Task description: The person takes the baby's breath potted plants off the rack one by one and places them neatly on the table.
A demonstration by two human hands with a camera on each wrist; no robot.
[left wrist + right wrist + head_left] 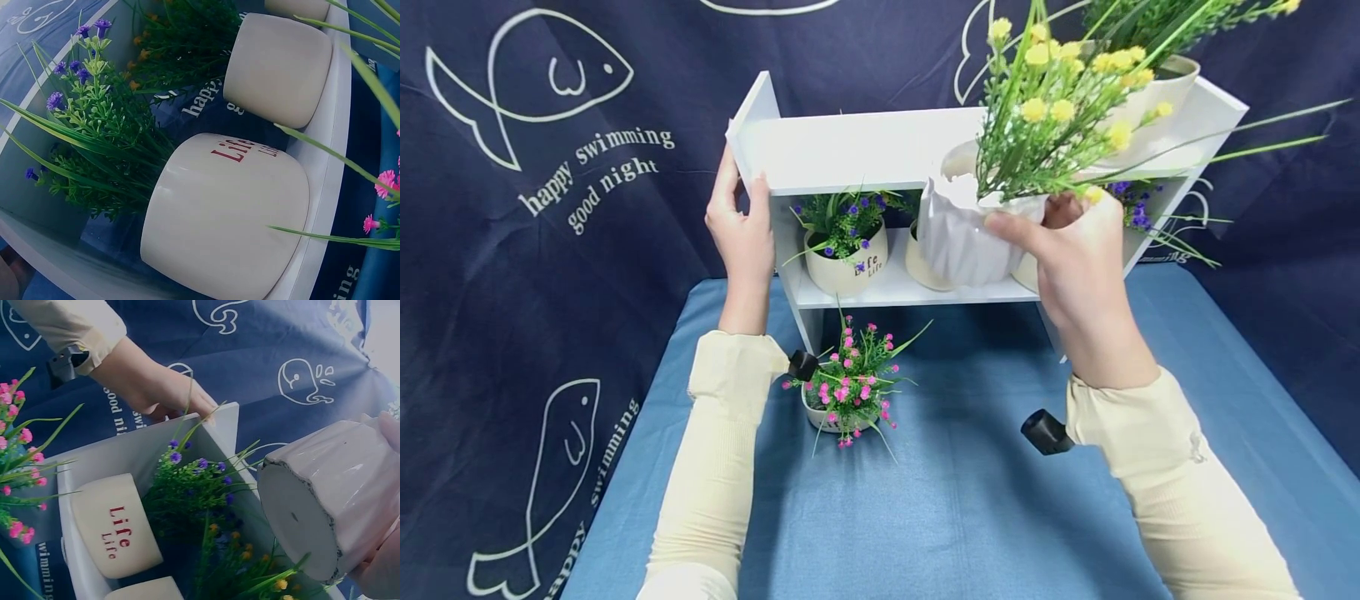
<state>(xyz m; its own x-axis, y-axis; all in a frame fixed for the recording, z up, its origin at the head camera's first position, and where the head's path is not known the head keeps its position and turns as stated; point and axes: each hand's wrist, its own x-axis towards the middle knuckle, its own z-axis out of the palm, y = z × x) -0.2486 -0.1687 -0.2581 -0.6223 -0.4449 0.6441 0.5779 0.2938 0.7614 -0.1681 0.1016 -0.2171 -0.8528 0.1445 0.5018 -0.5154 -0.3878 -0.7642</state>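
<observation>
My right hand grips the rim of a white fluted flower pot with yellow flowers, thumb in front. The pot hangs in front of the white two-tier shelf, near the upper board's edge; its underside shows in the right wrist view. With my left hand I hold the shelf's left side panel, thumb on the near side. Below that hand, a cream pot lettered "Life" with purple flowers stands on the lower board; the left wrist view shows this cream pot close up.
Another potted plant stands at the upper board's right end. More cream pots on the lower board are partly hidden behind the held pot. A pot with pink flowers stands on the blue cloth before the shelf's left leg.
</observation>
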